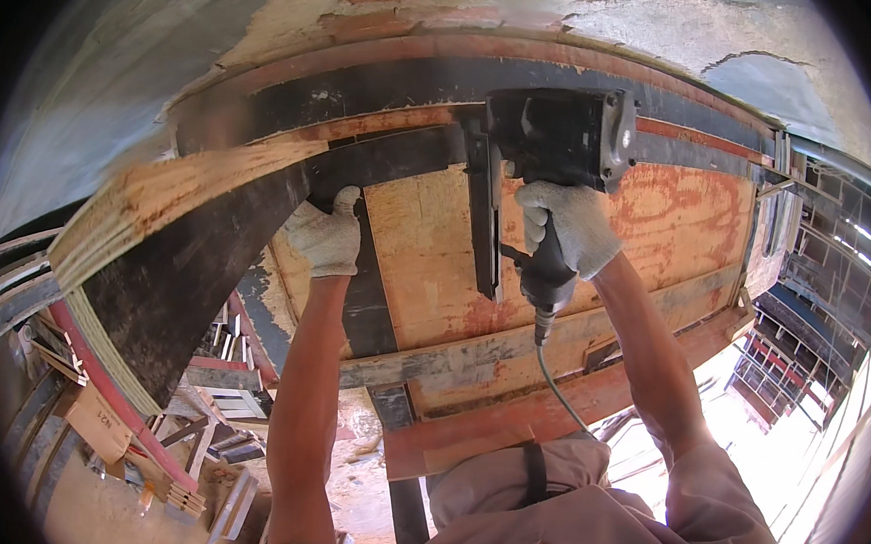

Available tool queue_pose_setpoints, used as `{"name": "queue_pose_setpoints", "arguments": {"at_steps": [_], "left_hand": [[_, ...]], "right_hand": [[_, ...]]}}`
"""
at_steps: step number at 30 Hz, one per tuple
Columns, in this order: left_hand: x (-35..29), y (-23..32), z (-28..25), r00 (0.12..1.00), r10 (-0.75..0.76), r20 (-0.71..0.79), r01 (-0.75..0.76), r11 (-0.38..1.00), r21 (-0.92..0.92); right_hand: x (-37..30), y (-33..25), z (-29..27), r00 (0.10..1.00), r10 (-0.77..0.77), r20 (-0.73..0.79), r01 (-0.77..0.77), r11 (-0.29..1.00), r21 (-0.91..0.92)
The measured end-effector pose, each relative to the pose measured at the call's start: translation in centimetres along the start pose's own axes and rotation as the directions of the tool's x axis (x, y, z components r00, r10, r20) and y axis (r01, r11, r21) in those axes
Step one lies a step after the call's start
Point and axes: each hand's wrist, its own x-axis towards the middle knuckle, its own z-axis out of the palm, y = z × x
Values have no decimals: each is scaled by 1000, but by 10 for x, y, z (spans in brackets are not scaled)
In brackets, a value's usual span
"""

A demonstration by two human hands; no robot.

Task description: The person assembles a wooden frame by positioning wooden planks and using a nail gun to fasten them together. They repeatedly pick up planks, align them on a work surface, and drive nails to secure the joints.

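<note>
My right hand [580,229], in a pale work glove, is wrapped round the handle of a black pneumatic nail gun [554,130]. Its long magazine [485,225] hangs down to the left of the handle, and a thin air hose [560,389] runs from the handle's end toward my body. The gun's nose is up by a curved dark-faced board [403,155]; whether they touch, I cannot tell. My left hand [324,237], gloved as well, grips the dark board near its lower edge, thumb up; some fingers are hidden. Below this board lies a plywood panel [436,257].
A thick plywood sheet [176,276] with a dark face stands at the left. Timber offcuts [226,439] and a cardboard box [98,416] lie lower left. A worn, peeling wall [452,9] rises beyond the boards. Stacked metal frames [801,334] stand at the right.
</note>
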Motion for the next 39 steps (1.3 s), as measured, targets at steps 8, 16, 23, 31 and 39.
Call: {"name": "queue_pose_setpoints", "arguments": {"at_steps": [8,16,23,31,39], "left_hand": [[0,-1,0,999,-28,38,29,999,-17],[2,6,-7,998,-36,47,40,996,-86],[3,13,-10,998,-30,59,36,994,-100],[3,23,-11,992,-121,23,123,985,-123],[2,24,-9,989,-144,42,149,975,-167]], "right_hand": [[2,6,-4,999,41,-11,-41,999,8],[-24,6,-3,1000,25,8,-25,1000,2],[-11,32,-8,998,62,26,-62,998,4],[-16,29,-1,995,102,-18,-102,995,11],[-11,25,-13,985,-80,154,127,937,-327]]}}
